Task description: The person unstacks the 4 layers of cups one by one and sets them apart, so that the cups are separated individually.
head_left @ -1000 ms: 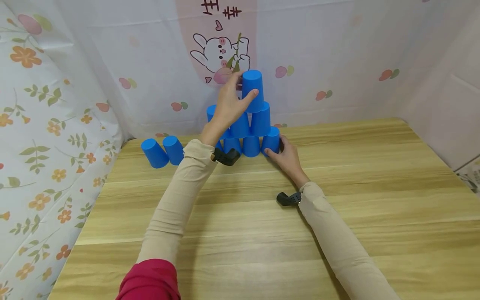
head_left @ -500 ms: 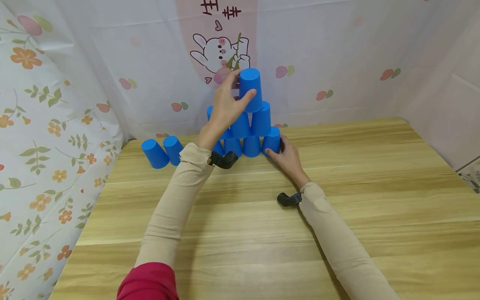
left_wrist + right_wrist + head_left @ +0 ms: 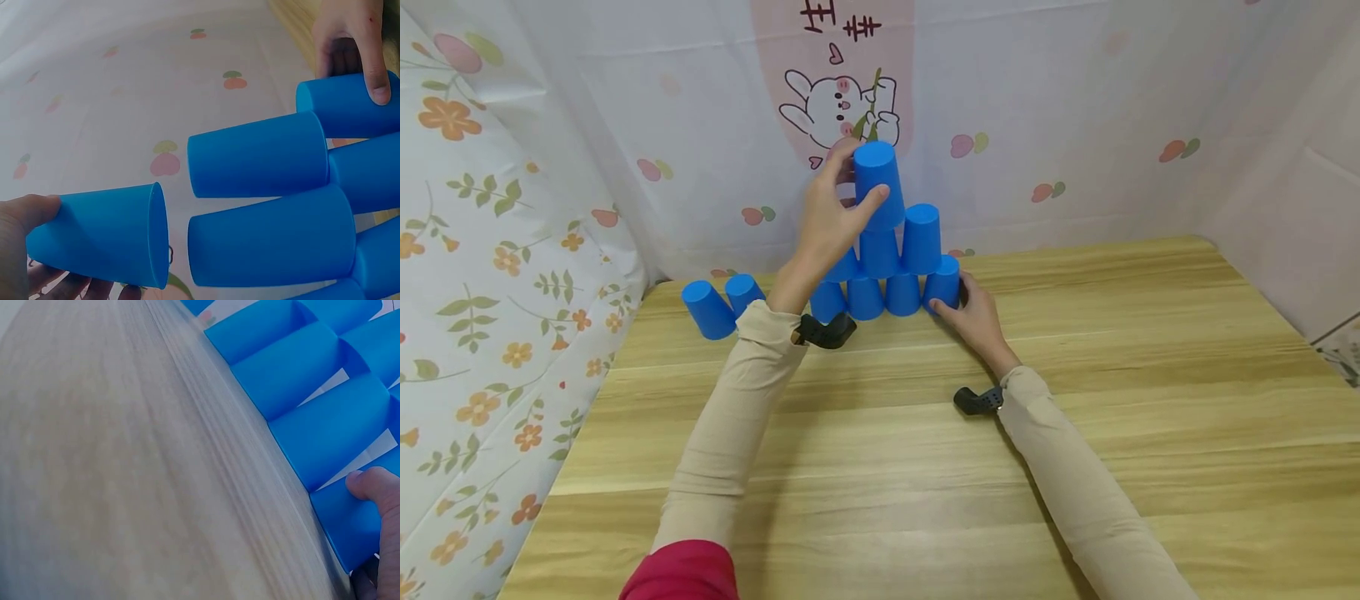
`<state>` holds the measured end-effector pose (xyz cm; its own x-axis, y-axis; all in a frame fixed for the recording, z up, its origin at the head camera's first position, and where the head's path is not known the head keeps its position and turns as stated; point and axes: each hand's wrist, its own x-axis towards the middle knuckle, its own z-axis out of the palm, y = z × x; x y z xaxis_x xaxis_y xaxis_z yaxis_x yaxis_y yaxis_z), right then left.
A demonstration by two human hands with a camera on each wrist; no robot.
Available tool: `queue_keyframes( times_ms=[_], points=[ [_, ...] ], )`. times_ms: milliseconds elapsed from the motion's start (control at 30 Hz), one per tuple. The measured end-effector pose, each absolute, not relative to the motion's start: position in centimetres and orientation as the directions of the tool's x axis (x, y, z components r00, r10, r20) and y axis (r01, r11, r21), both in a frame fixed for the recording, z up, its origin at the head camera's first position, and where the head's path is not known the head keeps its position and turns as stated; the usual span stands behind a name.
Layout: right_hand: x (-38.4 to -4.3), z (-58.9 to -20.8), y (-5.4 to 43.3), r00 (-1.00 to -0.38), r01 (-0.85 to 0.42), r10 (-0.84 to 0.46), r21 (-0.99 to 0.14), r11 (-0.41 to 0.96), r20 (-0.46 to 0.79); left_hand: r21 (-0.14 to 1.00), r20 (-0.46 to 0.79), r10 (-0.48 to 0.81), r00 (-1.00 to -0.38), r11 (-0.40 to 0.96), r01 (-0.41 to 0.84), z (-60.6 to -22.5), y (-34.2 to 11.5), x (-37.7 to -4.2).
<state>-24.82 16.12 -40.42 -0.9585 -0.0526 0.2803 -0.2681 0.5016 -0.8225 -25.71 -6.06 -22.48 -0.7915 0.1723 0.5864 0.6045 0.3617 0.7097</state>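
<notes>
My left hand (image 3: 829, 218) grips an upside-down blue plastic cup (image 3: 878, 185), thumb on one side and fingers round the far side. In the left wrist view a gap separates this held cup (image 3: 103, 234) from the second-row cups (image 3: 269, 244). Below it stands a stack of upside-down blue cups, three in the second row over a bottom row of several. My right hand (image 3: 976, 317) holds the rightmost bottom cup (image 3: 943, 282) between thumb and fingers. That cup (image 3: 350, 519) stands on the table in the right wrist view. The left hand and forearm hide part of the stack's left side.
Two more blue cups lean together at the table's back left, the outer cup (image 3: 709, 310) tilted against the inner cup (image 3: 743, 292). Behind the wooden table (image 3: 880, 467) hangs a printed white curtain (image 3: 1075, 108), close to the stack.
My left hand has carried its cup leftward, from above the right second-row cup to above the middle one. My right hand stays on the bottom cup.
</notes>
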Motion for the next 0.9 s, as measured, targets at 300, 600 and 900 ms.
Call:
queue_keyframes(
  times_ms=[300, 600, 900],
  points=[
    [-24.7, -40.5, 16.2, -0.960, -0.262, -0.046, -0.826, 0.499, 0.276, 0.715, 0.591, 0.121, -0.797, 0.379, 0.588, -20.6, -7.5, -22.1],
    [-24.9, -40.6, 16.2, -0.957, -0.274, -0.052, -0.824, 0.496, 0.286, 0.705, 0.620, 0.064, -0.782, 0.392, 0.591, -22.9, -11.2, -23.3],
    [-24.8, -40.5, 16.1, -0.957, -0.272, -0.053, -0.821, 0.501, 0.285, 0.734, 0.605, 0.005, -0.796, 0.382, 0.561, -23.1, -13.6, -21.7]
  ],
)
